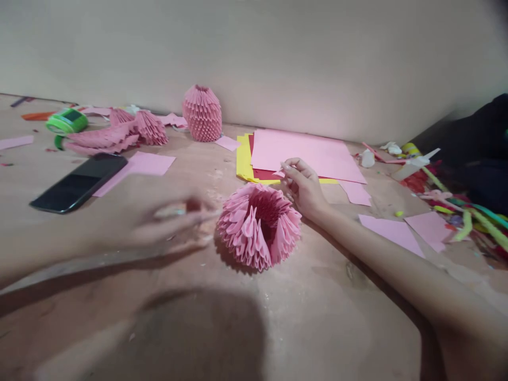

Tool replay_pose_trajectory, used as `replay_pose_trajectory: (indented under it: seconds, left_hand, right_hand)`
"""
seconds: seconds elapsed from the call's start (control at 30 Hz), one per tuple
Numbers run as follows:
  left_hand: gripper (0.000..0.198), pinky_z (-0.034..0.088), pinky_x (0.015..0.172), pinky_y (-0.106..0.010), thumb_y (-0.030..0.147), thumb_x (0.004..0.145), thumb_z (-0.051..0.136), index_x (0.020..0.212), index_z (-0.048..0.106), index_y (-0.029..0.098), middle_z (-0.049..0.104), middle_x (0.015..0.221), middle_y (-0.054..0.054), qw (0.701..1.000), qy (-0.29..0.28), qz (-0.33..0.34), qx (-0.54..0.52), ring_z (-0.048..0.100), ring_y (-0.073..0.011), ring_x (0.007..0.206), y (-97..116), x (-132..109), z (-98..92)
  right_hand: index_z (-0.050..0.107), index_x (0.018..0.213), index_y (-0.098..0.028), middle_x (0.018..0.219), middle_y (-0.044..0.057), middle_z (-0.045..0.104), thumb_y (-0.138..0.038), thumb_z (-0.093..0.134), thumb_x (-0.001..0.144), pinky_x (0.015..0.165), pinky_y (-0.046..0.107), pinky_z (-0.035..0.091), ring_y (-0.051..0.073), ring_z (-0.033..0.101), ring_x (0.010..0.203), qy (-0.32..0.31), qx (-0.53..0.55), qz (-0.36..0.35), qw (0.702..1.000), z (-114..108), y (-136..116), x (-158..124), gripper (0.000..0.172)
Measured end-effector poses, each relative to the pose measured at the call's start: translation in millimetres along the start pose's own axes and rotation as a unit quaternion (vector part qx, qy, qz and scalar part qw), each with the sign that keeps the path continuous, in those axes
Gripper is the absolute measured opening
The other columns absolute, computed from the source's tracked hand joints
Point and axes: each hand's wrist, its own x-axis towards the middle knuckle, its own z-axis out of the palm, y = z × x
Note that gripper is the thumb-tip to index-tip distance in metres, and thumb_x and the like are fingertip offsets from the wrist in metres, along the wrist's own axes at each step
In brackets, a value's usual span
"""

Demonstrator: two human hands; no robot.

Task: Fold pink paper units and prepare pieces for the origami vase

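Note:
A round, hollow form of many folded pink paper pieces (238, 233) sits on the table in front of me, its dark opening facing up. My right hand (304, 185) is just beyond its right side, thumb and fingers pinched on a small folded pink paper piece (279, 173). To the left of the form is my left hand (178, 222), smeared by motion. Its fingers point toward the form, and whether they hold or touch anything is unclear.
Pink sheets (301, 153) lie over red and yellow paper at the back. A taller pink paper form (202, 114) stands near the wall. Leftward are a phone (79, 182), a green-lidded jar (66, 121) and folded pink strips (103, 138). Colourful scraps (468, 222) clutter the right.

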Motion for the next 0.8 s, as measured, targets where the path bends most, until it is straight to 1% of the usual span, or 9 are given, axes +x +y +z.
replay_pose_trajectory:
  seconds: [0.03,0.13,0.23,0.3,0.37,0.47,0.57,0.7,0.8]
  left_hand:
    - [0.021,0.052,0.079,-0.022,0.036,0.112,0.056,0.112,0.073,0.023,0.078,0.094,0.002,1.000,0.016,-0.012,-0.018,0.070,-0.0120,0.083,-5.6,19.6,-5.3]
    - [0.021,0.056,0.104,-0.031,0.039,0.106,0.063,0.108,0.074,0.021,0.079,0.120,-0.006,0.987,-0.031,0.073,-0.142,0.072,-0.0187,0.115,-16.4,77.9,-11.1]
    - [0.018,0.055,0.110,-0.032,0.033,0.103,0.066,0.113,0.072,0.020,0.077,0.129,-0.006,0.971,-0.108,0.122,-0.176,0.071,-0.0182,0.121,-10.4,120.9,-12.1]
    - [0.027,0.055,0.106,-0.029,0.031,0.101,0.066,0.126,0.072,0.021,0.078,0.132,-0.004,0.953,-0.208,0.151,-0.160,0.072,-0.0178,0.119,1.1,138.3,-14.0]
    - [0.038,0.055,0.094,-0.026,0.032,0.099,0.067,0.137,0.072,0.026,0.082,0.125,-0.002,0.937,-0.288,0.164,-0.111,0.075,-0.0181,0.109,14.0,148.0,-16.3]
    - [0.035,0.048,0.072,-0.025,0.030,0.100,0.064,0.131,0.079,0.031,0.085,0.106,0.001,0.932,-0.338,0.128,-0.013,0.073,-0.0170,0.083,29.5,152.4,-17.1]
    - [0.023,0.041,0.066,-0.028,0.030,0.099,0.064,0.108,0.085,0.036,0.084,0.094,0.004,0.937,-0.334,0.099,0.033,0.067,-0.0164,0.069,38.0,148.1,-13.9]
    - [0.024,0.041,0.067,-0.032,0.033,0.099,0.062,0.088,0.084,0.033,0.069,0.064,0.001,0.967,-0.232,0.083,0.066,0.054,-0.0185,0.057,38.1,134.8,-7.9]
    - [0.025,0.043,0.068,-0.033,0.035,0.099,0.061,0.083,0.081,0.032,0.062,0.059,-0.001,0.977,-0.181,0.087,0.069,0.053,-0.0197,0.059,30.0,123.8,-7.9]
  right_hand:
    - [0.058,0.088,-0.027,0.058,-0.010,0.046,-0.053,0.092,0.079,0.044,0.026,0.021,0.008,0.031,0.046,-0.003,-0.003,0.005,1.000,0.0,-0.2,-0.2,0.044]
    - [0.065,0.094,-0.027,0.059,-0.010,0.048,-0.049,0.091,0.079,0.045,0.026,0.019,0.008,0.032,0.047,-0.009,-0.004,0.022,1.000,0.2,0.1,-0.8,0.037]
    - [0.069,0.093,-0.025,0.059,-0.008,0.053,-0.049,0.091,0.079,0.047,0.025,0.022,0.008,0.035,0.048,-0.015,0.002,0.031,0.999,1.2,2.2,-1.6,0.035]
    - [0.069,0.091,-0.024,0.063,-0.007,0.058,-0.051,0.092,0.077,0.051,0.024,0.033,0.009,0.044,0.052,-0.015,0.018,0.030,0.999,2.4,3.8,-2.0,0.038]
    - [0.069,0.092,-0.025,0.065,-0.006,0.061,-0.053,0.093,0.075,0.054,0.026,0.039,0.011,0.049,0.055,-0.015,0.034,0.033,0.999,3.5,4.7,-2.2,0.041]
    - [0.068,0.092,-0.025,0.058,-0.009,0.053,-0.053,0.092,0.078,0.049,0.025,0.031,0.010,0.039,0.049,-0.021,0.035,0.046,0.998,4.1,4.2,-2.2,0.040]
    - [0.068,0.089,-0.024,0.057,-0.009,0.050,-0.051,0.091,0.080,0.050,0.024,0.025,0.008,0.035,0.050,-0.022,0.023,0.048,0.998,3.4,3.6,-2.2,0.036]
    - [0.068,0.087,-0.023,0.059,-0.008,0.053,-0.052,0.088,0.083,0.050,0.026,0.023,0.008,0.035,0.050,-0.019,0.008,0.038,0.999,1.5,4.2,-1.8,0.036]
    - [0.066,0.086,-0.023,0.057,-0.009,0.051,-0.055,0.085,0.084,0.049,0.027,0.020,0.008,0.032,0.049,-0.024,-0.007,0.044,0.999,0.7,3.4,-1.9,0.037]
